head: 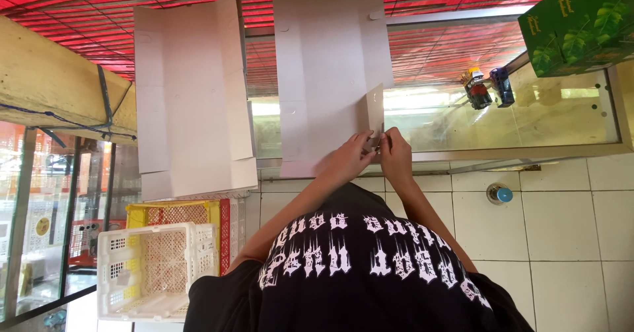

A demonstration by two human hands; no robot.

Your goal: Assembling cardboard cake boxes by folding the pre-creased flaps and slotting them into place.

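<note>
Head view: left hand (353,155) and right hand (395,152) both pinch the near flap of the right flattened cardboard box (327,74) on the glass counter (528,117), apparently around a small object; another flat box (191,94) lies left.

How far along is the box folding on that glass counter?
Early. Done: little; the left cardboard blank lies fully flat and untouched. In hand: the left hand and right hand meet at the lower right flap of the right cardboard blank, pinching its corner. Left: both blanks are open sheets on the glass counter, with no walls raised and no box shape formed yet.
</note>
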